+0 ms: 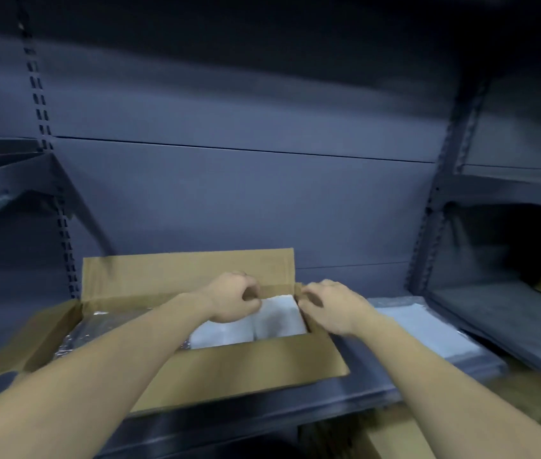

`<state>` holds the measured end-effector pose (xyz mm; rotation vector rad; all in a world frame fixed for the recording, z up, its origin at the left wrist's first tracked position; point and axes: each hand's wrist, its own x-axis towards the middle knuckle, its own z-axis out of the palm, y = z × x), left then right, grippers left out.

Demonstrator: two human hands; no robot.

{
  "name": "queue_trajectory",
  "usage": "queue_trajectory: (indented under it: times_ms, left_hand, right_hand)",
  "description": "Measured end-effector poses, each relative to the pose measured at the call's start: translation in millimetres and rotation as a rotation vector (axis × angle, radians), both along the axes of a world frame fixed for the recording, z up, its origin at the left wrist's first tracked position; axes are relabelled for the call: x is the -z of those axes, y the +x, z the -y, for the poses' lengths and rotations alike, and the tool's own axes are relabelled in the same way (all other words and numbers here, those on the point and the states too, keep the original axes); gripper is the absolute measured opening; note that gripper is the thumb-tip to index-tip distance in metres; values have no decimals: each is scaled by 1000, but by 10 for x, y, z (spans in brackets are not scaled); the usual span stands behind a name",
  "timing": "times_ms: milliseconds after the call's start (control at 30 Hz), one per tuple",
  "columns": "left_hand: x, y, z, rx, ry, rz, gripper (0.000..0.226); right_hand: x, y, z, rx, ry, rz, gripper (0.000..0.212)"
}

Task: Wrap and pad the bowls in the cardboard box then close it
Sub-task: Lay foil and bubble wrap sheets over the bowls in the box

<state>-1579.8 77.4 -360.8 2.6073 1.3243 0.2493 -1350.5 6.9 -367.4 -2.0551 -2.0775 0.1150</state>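
An open cardboard box (236,369) sits on a dark metal shelf, its flaps spread outward. Inside lie white foam padding (262,323) on the right and shiny bubble wrap (103,326) on the left; no bowl shows. My left hand (234,298) reaches over the box with curled fingers at the far right corner, pinching the edge of the padding or a small flap there. My right hand (327,308) grips the box's right end flap at the same corner. The picture is blurred by motion.
A stack of white foam sheets (428,329) lies on the shelf right of the box. Slotted shelf uprights (50,167) stand left and right, with a bracket at the left. More brown cardboard (395,435) shows below the shelf and on the right-hand shelf.
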Motion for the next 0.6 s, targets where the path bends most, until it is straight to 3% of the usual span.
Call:
queue_trajectory:
  times_ms: [267,400,600]
  left_hand:
    - [19,1208,140,157,33,-16,59]
    - [121,1744,211,225,61,-36,45]
    - [334,2374,278,318,37,-45,44]
  right_hand:
    - [128,1074,380,175,-11,-33,46]
    - [202,1536,558,241,-36,-25,48]
    - [390,2032,774,318,-57,-34,46]
